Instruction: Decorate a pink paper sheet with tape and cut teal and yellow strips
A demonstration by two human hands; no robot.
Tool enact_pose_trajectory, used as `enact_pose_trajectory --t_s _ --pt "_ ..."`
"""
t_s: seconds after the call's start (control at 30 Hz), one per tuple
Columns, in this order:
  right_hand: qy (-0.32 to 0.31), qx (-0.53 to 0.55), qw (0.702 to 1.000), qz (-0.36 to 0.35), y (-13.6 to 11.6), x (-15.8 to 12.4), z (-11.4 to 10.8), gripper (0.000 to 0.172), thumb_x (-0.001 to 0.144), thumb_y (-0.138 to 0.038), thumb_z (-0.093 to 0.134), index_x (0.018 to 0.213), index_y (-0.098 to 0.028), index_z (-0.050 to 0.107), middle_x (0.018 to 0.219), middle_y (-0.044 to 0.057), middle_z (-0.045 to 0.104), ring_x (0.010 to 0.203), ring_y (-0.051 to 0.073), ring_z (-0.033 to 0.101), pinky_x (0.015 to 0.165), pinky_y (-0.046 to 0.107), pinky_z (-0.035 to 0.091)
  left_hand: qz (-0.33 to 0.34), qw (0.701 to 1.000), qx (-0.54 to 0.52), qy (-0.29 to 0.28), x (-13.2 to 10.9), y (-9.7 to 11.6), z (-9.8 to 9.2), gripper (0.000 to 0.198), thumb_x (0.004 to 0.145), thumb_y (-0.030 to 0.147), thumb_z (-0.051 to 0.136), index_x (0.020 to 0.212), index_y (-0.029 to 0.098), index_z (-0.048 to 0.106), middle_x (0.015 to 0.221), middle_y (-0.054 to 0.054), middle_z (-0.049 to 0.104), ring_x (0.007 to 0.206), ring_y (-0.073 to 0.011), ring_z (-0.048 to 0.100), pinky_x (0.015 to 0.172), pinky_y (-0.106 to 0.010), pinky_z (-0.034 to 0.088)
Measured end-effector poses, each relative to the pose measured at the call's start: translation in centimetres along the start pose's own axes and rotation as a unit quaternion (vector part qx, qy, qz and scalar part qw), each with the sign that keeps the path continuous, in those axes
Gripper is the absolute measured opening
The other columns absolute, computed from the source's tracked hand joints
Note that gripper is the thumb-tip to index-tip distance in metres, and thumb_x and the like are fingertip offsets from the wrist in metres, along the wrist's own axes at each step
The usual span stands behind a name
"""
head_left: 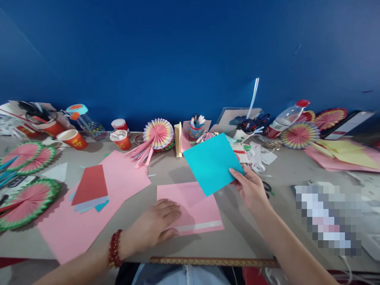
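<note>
Smooth, matt paper for the turquoise sheet (212, 164) and the small pink sheet (196, 209); paper again, pleated into ridges, in the rosette fan (158, 134); clear, glossy plastic for the red-capped bottle (290, 116); a dull, even finish on the grey worktop (237, 237); bumpy beaded bracelet (115, 248)

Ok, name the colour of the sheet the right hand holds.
The sheet is turquoise, seen best in the head view.
</note>
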State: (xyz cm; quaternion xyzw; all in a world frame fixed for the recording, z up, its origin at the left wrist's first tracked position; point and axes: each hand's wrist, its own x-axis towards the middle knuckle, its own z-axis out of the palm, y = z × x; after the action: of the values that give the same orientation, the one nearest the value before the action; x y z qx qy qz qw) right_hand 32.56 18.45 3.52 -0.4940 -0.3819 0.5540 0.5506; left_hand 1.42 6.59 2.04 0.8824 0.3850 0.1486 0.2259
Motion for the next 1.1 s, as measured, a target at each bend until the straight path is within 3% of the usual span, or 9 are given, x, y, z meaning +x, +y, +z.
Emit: enact_pose_trajectory --t_s 0.13,0.37,0.47,0.53,0.67,0.8,0.9,1.0,1.1 --pt "-0.008 -0.037 0.999 0.022 0.7 -0.3 -1.3 0.049 0.059 -0.047 0.091 0.094 -0.021 0.07 0.087 0.002 0.069 0.074 0.017 0.061 0.063 0.028 0.055 0.017 0.995 0.092 -0.014 0.5 -1.4 1.0 0.041 0.097 0.034 0.058 0.135 0.019 0.057 0.147 -0.009 0.054 0.137 -0.0257 0.049 0.116 -0.045 0.039" --pt "-0.068 -0.056 0.994 0.059 1.6 -1.4 -0.8 0.05 0.064 -0.047 0.089 0.102 -0.02 0.07 0.092 0.002 0.071 0.078 0.018 0.062 0.072 0.03 0.054 0.021 0.994 0.11 0.022 3.1 -4.0 -0.8 0.029 0.101 0.025 0.048 0.126 0.019 0.061 0.142 -0.009 0.058 0.134 -0.025 0.051 0.115 -0.047 0.039" --pt "-0.097 -0.065 0.991 0.069 1.8 -1.7 -0.8 0.046 0.066 -0.048 0.087 0.098 -0.02 0.07 0.086 0.002 0.07 0.076 0.018 0.061 0.072 0.03 0.053 -0.004 0.996 0.042 0.078 3.3 -4.1 -0.9 0.025 0.102 0.026 0.046 0.121 0.02 0.062 0.133 -0.009 0.063 0.126 -0.0237 0.057 0.108 -0.043 0.044" --pt "-0.112 -0.077 0.988 0.071 1.8 -1.8 -0.9 0.044 0.068 -0.05 0.085 0.095 -0.02 0.069 0.082 0.001 0.069 0.073 0.017 0.06 0.069 0.03 0.052 -0.064 0.989 -0.036 0.129 3.2 -3.8 -1.1 0.022 0.103 0.029 0.044 0.111 0.02 0.062 0.119 -0.009 0.068 0.111 -0.0212 0.063 0.097 -0.038 0.051" --pt "-0.157 -0.117 0.978 0.077 1.6 -2.3 -0.7 0.042 0.073 -0.054 0.081 0.095 -0.02 0.068 0.082 0.001 0.068 0.075 0.018 0.06 0.072 0.031 0.05 -0.173 0.941 -0.202 0.208 3.5 -3.2 -2.5 0.022 0.099 0.039 0.052 0.105 0.019 0.059 0.108 -0.007 0.066 0.096 -0.0186 0.064 0.083 -0.031 0.053" --pt "-0.266 -0.156 0.946 0.098 1.3 -3.3 0.5 0.039 0.079 -0.055 0.076 0.09 -0.019 0.068 0.085 0.002 0.068 0.078 0.017 0.06 0.074 0.029 0.048 -0.166 0.913 -0.341 0.152 3.9 -2.5 -3.9 0.038 0.093 0.041 0.063 0.123 0.021 0.054 0.121 -0.008 0.062 0.104 -0.0191 0.062 0.082 -0.028 0.052" --pt "-0.333 -0.178 0.919 0.113 1.2 -4.1 1.1 0.039 0.081 -0.057 0.072 0.087 -0.018 0.067 0.08 0.001 0.066 0.073 0.015 0.058 0.069 0.026 0.046 -0.169 0.906 -0.378 0.084 3.7 -1.8 -4.0 0.031 0.092 0.042 0.064 0.114 0.02 0.058 0.1 -0.003 0.066 0.082 -0.0139 0.062 0.069 -0.023 0.05" --pt "-0.375 -0.229 0.895 0.075 1.0 -4.5 0.7 0.037 0.085 -0.055 0.068 0.084 -0.018 0.067 0.077 0.001 0.064 0.072 0.014 0.056 0.066 0.024 0.044 -0.178 0.923 -0.337 0.061 2.7 -1.3 -3.7 0.028 0.098 0.046 0.055 0.1 0.018 0.06 0.086 -0.001 0.066 0.073 -0.0129 0.061 0.063 -0.022 0.049" --pt "-0.426 -0.265 0.862 0.069 0.5 -4.5 -0.7 0.033 0.089 -0.052 0.065 0.09 -0.018 0.069 0.082 0.001 0.066 0.074 0.015 0.057 0.066 0.024 0.044 -0.146 0.972 -0.168 0.076 1.3 -1.6 -3.4 0.03 0.102 0.043 0.047 0.113 0.021 0.064 0.109 -0.006 0.071 0.099 -0.0195 0.066 0.085 -0.031 0.054"
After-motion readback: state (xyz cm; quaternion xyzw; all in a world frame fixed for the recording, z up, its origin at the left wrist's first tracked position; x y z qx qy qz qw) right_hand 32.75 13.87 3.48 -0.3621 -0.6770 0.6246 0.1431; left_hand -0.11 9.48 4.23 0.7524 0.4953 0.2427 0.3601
